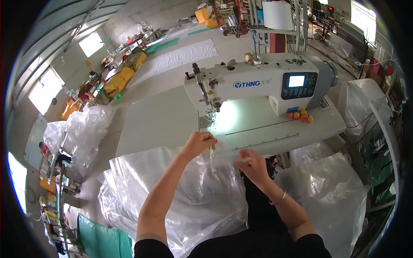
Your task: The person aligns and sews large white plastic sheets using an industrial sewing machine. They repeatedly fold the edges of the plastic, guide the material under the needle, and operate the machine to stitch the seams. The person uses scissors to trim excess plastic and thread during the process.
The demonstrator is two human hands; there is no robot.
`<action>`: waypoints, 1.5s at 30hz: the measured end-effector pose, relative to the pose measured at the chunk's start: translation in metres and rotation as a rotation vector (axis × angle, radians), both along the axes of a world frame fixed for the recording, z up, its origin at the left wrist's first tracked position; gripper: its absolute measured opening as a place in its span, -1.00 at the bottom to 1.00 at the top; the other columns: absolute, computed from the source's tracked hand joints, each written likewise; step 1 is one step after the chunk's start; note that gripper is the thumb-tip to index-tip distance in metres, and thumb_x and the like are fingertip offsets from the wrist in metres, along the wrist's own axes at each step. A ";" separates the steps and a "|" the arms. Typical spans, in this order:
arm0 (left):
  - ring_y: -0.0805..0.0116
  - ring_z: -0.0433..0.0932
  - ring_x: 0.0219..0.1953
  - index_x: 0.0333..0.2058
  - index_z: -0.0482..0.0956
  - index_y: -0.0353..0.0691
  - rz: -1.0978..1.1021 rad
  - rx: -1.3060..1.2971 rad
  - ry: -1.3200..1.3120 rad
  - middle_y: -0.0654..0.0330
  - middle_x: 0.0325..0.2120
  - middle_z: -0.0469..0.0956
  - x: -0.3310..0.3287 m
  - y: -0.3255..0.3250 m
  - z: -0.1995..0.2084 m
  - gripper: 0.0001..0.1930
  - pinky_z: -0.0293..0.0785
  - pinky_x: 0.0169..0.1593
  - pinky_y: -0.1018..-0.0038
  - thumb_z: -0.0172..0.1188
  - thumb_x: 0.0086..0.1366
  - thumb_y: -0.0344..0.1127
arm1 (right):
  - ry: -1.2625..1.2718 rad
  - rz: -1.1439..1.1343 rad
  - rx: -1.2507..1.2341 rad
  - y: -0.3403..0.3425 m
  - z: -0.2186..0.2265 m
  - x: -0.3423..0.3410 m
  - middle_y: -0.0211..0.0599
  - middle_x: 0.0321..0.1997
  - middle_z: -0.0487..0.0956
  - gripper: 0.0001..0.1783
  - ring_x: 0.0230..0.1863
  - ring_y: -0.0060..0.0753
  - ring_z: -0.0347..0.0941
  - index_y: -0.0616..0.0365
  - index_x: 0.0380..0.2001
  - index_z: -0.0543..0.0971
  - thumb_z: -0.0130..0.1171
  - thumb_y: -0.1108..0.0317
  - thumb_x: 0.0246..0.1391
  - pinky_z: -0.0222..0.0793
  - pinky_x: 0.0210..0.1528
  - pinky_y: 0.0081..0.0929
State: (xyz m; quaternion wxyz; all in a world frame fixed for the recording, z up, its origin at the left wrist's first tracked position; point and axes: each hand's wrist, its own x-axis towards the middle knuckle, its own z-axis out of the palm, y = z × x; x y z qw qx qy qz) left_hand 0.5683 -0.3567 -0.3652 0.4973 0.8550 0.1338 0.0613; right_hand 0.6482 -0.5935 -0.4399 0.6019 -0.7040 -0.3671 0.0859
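A large clear plastic sheet (180, 189) hangs over the near edge of the sewing table (150, 116) and falls across my lap. My left hand (198, 144) pinches the sheet's upper edge just in front of the needle area. To its right, my right hand (253, 165) has its fingers bent close together at the sheet's corner; motion blur hides whether they grip it. The white sewing machine (245, 84) stands beyond both hands, its lamp lighting the bed around the presser foot (211, 117).
Small orange and yellow balls (303, 116) lie by the machine's base. Another pile of clear plastic (322, 189) sits at the right, and a bundle of clear plastic (86, 133) at the left. A white thread cone (276, 16) stands behind the machine. Green sheeting (103, 236) lies lower left.
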 end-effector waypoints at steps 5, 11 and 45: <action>0.58 0.46 -0.52 -0.43 0.58 -0.34 0.008 -0.206 0.074 0.27 -0.57 0.55 0.005 -0.005 0.019 -0.83 0.39 -0.41 0.61 0.19 0.28 -0.34 | 0.026 0.020 0.038 0.049 0.018 0.000 -0.32 -0.38 0.54 -0.55 -0.52 -0.50 0.46 0.24 -0.02 0.50 0.30 0.48 -0.04 0.43 -0.44 -0.53; 0.58 0.39 -0.60 -0.44 0.57 -0.31 0.123 -0.214 0.119 0.30 -0.63 0.48 0.005 -0.010 0.012 -0.76 0.33 -0.51 0.60 0.12 0.33 -0.26 | -0.498 -0.119 -0.123 0.067 0.036 -0.026 -0.16 -0.37 0.49 -0.52 -0.49 -0.08 0.50 0.16 0.03 0.45 0.17 0.50 -0.05 0.42 -0.49 -0.27; 0.48 0.46 -0.52 -0.50 0.58 -0.38 0.186 0.197 0.148 0.14 -0.66 0.48 0.016 0.014 0.002 -0.63 0.37 -0.41 0.43 0.20 0.22 -0.11 | -0.582 -0.154 -0.132 0.101 0.009 -0.006 -0.19 -0.49 0.58 -0.68 -0.62 -0.26 0.49 0.22 -0.05 0.54 0.13 0.36 0.13 0.34 -0.58 -0.35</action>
